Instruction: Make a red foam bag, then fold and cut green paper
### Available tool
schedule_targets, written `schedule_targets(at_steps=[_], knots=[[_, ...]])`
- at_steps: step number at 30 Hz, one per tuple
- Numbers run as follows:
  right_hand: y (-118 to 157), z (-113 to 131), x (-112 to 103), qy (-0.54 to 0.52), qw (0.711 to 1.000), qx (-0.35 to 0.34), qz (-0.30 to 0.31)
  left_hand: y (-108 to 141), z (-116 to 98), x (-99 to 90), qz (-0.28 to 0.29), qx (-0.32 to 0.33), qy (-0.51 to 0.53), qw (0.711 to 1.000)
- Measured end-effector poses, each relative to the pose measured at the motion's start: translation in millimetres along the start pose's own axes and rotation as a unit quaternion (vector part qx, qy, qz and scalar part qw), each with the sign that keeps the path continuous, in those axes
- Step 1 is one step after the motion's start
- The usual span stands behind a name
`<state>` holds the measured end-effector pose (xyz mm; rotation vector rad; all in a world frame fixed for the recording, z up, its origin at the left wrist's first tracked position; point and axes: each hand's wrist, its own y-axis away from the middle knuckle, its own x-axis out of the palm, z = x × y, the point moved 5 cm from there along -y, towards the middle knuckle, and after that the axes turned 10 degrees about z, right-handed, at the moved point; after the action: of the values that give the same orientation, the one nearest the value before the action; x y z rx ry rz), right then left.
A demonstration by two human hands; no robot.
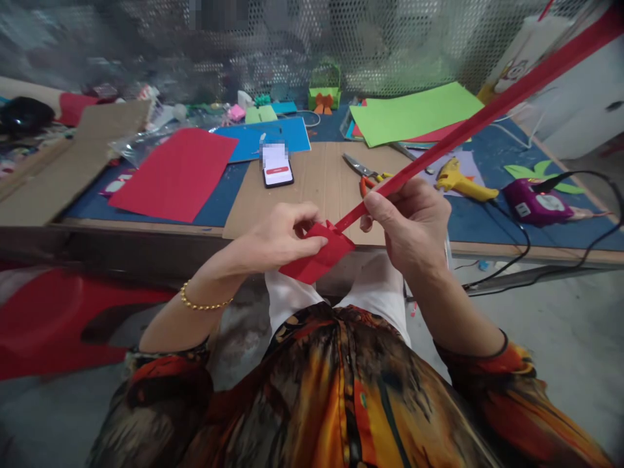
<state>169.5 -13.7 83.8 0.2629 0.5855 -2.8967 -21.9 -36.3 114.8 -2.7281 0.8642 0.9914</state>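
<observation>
Clasped in the left hand (268,237), thumb in front and fingers partly hidden behind, the folded red piece (312,265), tilted over the lap at the clock's centre. Pinched in the right hand (416,221), between 2 and 3 o'clock, a long red strip (453,133), slanting up toward 2 o'clock and out past the corner of the view. At the strip's lower end, contact with the upper edge of the folded red piece; joined or merely touching, cannot tell. Toward 8 o'clock, on the left wrist, a gold bracelet (205,305). Farther out, at 12 o'clock, a brown cardboard sheet (316,188) on the blue table (470,227). On that cardboard, a phone (277,174) at 11 o'clock and scissors (363,169) at 1, partly hidden by the right hand and strip. Out at 10 o'clock, flat, a red sheet (178,175); at 2 o'clock, a yellow glue gun (470,185); near 3, a purple box (520,198). Beyond, between 1 and 2 o'clock, a green sheet (414,114); at 12, a small green basket (324,96) with an orange bow.
</observation>
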Motion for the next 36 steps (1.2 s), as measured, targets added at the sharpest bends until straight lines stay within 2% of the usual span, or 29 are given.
schedule_targets(at_steps=[4, 12, 17, 19, 36], knots=[[1.7, -6.5, 1.3, 0.017, 0.999, 0.023, 0.021, -2.0, 1.4, 1.1, 0.01, 0.001, 0.012, 1.0], [2.1, -12.5, 2.1, -0.016, 1.0, 0.011, 0.009, -2.2, 0.6, 2.1, 0.013, 0.009, 0.011, 1.0], [0.6, -20.1, 3.9, -0.083, 0.994, -0.071, 0.006, -1.1, -0.3, 1.4, 0.013, 0.006, 0.01, 1.0], [0.6, -21.4, 5.2, -0.098, 0.991, -0.085, 0.011, -1.3, 0.3, 1.7, 0.013, 0.002, 0.011, 1.0], [3.7, -11.1, 13.0, -0.127, 0.991, -0.043, 0.01, -1.6, 1.1, 2.4, 0.013, 0.012, 0.008, 1.0]])
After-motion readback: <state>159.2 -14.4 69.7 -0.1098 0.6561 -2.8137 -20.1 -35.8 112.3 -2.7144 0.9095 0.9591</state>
